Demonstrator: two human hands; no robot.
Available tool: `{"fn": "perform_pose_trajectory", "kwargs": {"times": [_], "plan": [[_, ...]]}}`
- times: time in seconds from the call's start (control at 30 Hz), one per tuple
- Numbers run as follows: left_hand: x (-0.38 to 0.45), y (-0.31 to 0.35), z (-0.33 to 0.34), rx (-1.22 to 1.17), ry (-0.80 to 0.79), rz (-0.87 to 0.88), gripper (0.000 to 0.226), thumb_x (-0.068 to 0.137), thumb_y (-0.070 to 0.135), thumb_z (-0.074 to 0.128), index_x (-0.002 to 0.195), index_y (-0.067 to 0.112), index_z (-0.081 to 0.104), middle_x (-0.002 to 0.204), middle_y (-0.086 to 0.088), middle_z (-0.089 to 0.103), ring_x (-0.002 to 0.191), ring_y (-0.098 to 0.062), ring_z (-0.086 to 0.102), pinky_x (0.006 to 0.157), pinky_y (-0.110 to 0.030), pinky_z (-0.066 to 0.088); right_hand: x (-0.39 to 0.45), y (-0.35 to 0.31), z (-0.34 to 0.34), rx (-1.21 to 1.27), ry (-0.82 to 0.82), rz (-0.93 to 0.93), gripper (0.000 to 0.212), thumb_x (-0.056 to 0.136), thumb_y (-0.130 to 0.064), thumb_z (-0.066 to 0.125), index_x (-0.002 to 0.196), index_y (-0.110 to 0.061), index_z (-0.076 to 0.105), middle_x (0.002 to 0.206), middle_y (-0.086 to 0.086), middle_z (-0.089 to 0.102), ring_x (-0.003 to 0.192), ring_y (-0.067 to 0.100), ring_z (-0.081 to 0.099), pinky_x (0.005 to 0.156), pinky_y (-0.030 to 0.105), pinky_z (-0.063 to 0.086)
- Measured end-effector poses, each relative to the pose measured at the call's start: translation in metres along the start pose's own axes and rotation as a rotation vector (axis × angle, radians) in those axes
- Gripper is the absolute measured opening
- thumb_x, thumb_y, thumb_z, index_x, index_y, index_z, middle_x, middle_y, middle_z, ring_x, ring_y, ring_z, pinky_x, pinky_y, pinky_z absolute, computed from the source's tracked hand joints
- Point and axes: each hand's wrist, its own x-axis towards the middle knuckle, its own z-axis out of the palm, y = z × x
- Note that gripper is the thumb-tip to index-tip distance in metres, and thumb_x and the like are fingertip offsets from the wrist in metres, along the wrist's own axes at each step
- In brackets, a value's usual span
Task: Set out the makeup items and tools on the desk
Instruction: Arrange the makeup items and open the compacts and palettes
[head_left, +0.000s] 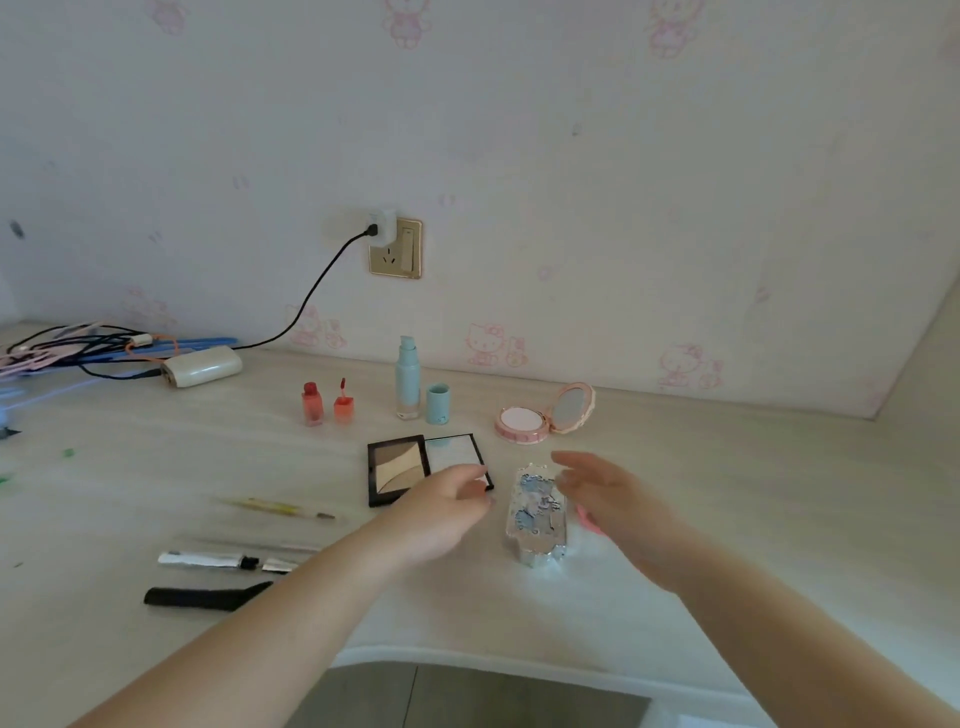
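Both forearms reach in from the lower edge over the pale worktop (675, 519). My left hand (447, 512) hovers with fingers loosely curled and holding nothing, its fingertips over the near right corner of the open eyeshadow palette (410, 467). My right hand (602, 491) is spread, fingers relaxed and apart, also holding nothing. Between the two hands lies a glittery silver case (537, 512) with blue decoration, flat on the worktop; neither hand clearly touches it, though motion blur makes this hard to judge. A pink object (589, 522) shows just beyond the right wrist, mostly hidden.

Left of the hands lie four tools in a loose column: a yellow-handled pencil (280, 508), a thin pale stick (260, 545), a silver tube (208, 560) and a black tool (208, 596). Behind the palette stand two red lip tints (312, 404), one uncapped with its wand cap (343, 402) beside it, then a pale blue pump bottle (408, 382) with its cap (438, 404) just to its right. An open pink compact (524, 423) sits near the wall. Far left rest a white power bank (202, 366) and tangled cables (78, 345), one running to the wall socket (396, 248).
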Motion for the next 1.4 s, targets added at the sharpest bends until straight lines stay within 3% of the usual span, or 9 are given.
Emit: {"fn": "perform_pose_trajectory", "kwargs": {"times": [0.13, 0.4, 0.53, 0.67, 0.83, 0.97, 1.07, 1.2, 1.4], "plan": [[-0.004, -0.002, 0.022, 0.104, -0.058, 0.041, 0.058, 0.091, 0.031, 0.052, 0.145, 0.025, 0.031, 0.147, 0.005, 0.04, 0.134, -0.009, 0.038, 0.106, -0.023, 0.032, -0.016, 0.022, 0.014, -0.126, -0.018, -0.013, 0.043, 0.095, -0.026, 0.048, 0.137, -0.032, 0.041, 0.13, -0.01, 0.05, 0.116, 0.01, 0.047, 0.092, 0.022, 0.034], [0.001, -0.008, 0.048, 0.169, -0.009, 0.137, 0.049, 0.08, 0.037, 0.042, 0.129, 0.043, 0.044, 0.128, 0.018, 0.058, 0.121, -0.009, 0.053, 0.104, -0.038, 0.041, -0.009, 0.044, 0.037, -0.518, 0.138, -0.116, 0.05, 0.087, -0.038, 0.048, 0.136, -0.029, 0.041, 0.131, -0.004, 0.048, 0.122, 0.023, 0.043, 0.1, 0.042, 0.037], [-0.009, 0.0, 0.058, -0.005, 0.068, 0.181, 0.04, 0.093, 0.027, 0.037, 0.128, 0.045, 0.042, 0.122, 0.033, 0.054, 0.119, 0.0, 0.051, 0.102, -0.022, 0.04, -0.009, 0.043, 0.043, -0.416, 0.185, -0.121, 0.057, 0.067, -0.053, 0.034, 0.114, -0.031, 0.056, 0.11, -0.006, 0.053, 0.108, 0.022, 0.049, 0.093, 0.043, 0.043], [-0.024, 0.009, 0.068, -0.185, 0.187, 0.216, 0.041, 0.1, 0.02, 0.037, 0.137, 0.037, 0.036, 0.111, 0.04, 0.041, 0.114, 0.012, 0.042, 0.082, 0.007, 0.028, -0.01, 0.037, 0.039, -0.231, 0.225, -0.123, 0.04, 0.082, -0.041, 0.052, 0.12, -0.029, 0.056, 0.11, -0.007, 0.06, 0.107, 0.014, 0.055, 0.093, 0.035, 0.045], [-0.034, 0.018, 0.085, -0.479, 0.286, 0.272, 0.039, 0.096, 0.017, 0.048, 0.124, 0.043, 0.043, 0.131, 0.024, 0.051, 0.121, 0.006, 0.049, 0.108, -0.025, 0.036, -0.02, 0.031, 0.028, 0.182, 0.193, -0.138, 0.026, 0.09, -0.019, 0.056, 0.114, -0.032, 0.054, 0.093, -0.029, 0.057, 0.086, -0.015, 0.054, 0.071, 0.006, 0.042], [-0.038, 0.033, 0.084, -0.893, 0.17, 0.211, 0.039, 0.092, 0.027, 0.054, 0.129, 0.037, 0.046, 0.123, 0.009, 0.063, 0.107, -0.011, 0.065, 0.093, -0.033, 0.05, -0.03, 0.032, 0.025, 0.366, 0.19, -0.206, 0.032, 0.091, -0.009, 0.053, 0.112, -0.031, 0.06, 0.08, -0.028, 0.064, 0.087, -0.003, 0.062, 0.083, 0.02, 0.049], [-0.042, 0.039, 0.079, -0.973, 0.042, 0.25, 0.033, 0.092, 0.033, 0.048, 0.124, 0.037, 0.056, 0.111, -0.001, 0.071, 0.104, -0.017, 0.067, 0.087, -0.033, 0.051, -0.038, 0.031, 0.026, 0.376, 0.152, -0.294, 0.04, 0.087, 0.002, 0.054, 0.114, -0.027, 0.06, 0.086, -0.032, 0.065, 0.089, -0.006, 0.063, 0.075, 0.011, 0.048], [-0.046, 0.041, 0.081, -1.039, 0.054, 0.257, 0.036, 0.086, 0.033, 0.052, 0.121, 0.029, 0.061, 0.105, -0.006, 0.072, 0.098, -0.017, 0.068, 0.08, -0.028, 0.052, -0.041, 0.039, 0.028, 0.373, 0.131, -0.339, 0.05, 0.072, -0.015, 0.057, 0.121, -0.025, 0.059, 0.113, -0.01, 0.067, 0.108, 0.005, 0.062, 0.084, 0.014, 0.048], [-0.051, 0.04, 0.083, -1.037, 0.097, 0.197, 0.03, 0.094, 0.028, 0.048, 0.12, 0.034, 0.061, 0.101, -0.002, 0.074, 0.093, -0.014, 0.07, 0.082, -0.03, 0.05, -0.041, 0.039, 0.03, 0.271, 0.121, -0.356, 0.04, 0.077, -0.036, 0.059, 0.117, -0.03, 0.062, 0.102, -0.009, 0.07, 0.099, 0.004, 0.064, 0.084, 0.021, 0.047]]}}
